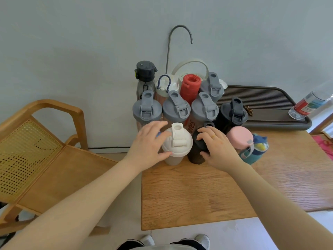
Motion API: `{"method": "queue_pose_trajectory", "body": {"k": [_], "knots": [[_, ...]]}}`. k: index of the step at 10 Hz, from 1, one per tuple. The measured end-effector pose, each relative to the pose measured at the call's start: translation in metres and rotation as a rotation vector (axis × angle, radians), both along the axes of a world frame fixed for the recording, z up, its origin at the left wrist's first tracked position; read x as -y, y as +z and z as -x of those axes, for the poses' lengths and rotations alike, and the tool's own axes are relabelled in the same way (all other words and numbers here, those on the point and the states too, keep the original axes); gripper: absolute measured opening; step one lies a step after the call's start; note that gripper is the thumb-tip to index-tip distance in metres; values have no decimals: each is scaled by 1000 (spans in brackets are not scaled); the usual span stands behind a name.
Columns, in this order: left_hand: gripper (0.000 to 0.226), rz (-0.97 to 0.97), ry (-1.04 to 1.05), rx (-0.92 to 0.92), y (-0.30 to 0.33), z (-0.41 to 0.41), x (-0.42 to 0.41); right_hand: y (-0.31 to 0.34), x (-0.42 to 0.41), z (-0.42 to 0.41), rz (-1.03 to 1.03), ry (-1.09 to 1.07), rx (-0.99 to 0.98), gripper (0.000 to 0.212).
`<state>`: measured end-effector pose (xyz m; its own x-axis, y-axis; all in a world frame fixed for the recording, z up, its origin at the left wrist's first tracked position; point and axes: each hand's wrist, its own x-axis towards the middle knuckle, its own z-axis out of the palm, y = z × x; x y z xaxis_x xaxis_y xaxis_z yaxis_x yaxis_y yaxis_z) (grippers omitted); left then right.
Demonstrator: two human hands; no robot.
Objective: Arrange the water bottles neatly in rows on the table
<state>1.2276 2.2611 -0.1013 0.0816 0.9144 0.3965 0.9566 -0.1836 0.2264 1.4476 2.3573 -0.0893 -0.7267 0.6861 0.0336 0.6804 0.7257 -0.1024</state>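
A cluster of water bottles stands at the table's far left corner. In the front row, my left hand (149,139) holds the white shaker bottle (177,148) from its left side, thumb at the front of the lid and fingers behind it. My right hand (216,147) grips the lid of the dark brown shaker bottle (196,154) next to it. A pink-lidded bottle (239,137) and a blue child's bottle (257,148) stand to the right. Behind them are three grey-lidded shakers (146,110), a black shaker (234,112), a red bottle (190,88) and a tall dark bottle (145,73).
The wooden table (198,195) ends close to my feet. A dark slatted tea tray (266,105) at the back right carries a plastic bottle (306,103). A curved faucet pipe (169,49) rises behind the bottles. A wooden chair (45,150) stands left of the table.
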Motion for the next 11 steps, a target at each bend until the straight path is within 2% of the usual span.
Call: {"method": "queue_pose_trajectory", "body": {"k": [1,2,3,4,5,6,7,8,11], "knots": [[51,50,-69,-62,-1,-7,-9,1,-1,-4,4,14,-22,59],[56,119,-64,-3,1,-5,-12,10,-3,-6,-40,42,-100,61],[55,83,-80,56,10,0,-17,32,-15,17,-51,96,-197,57],[40,-33,-84,37,30,14,-29,52,-38,59,22,144,-146,60],[40,-107,125,148,51,37,-45,60,-61,93,36,194,41,70],[68,212,305,394,51,57,-53,62,-72,103,96,187,176,71],[85,411,329,538,38,61,-55,62,-72,102,128,190,186,67],[86,370,289,637,31,58,-58,62,-70,103,74,188,195,67],[87,398,257,578,36,64,-58,57,-59,113,-61,74,191,68]]}}
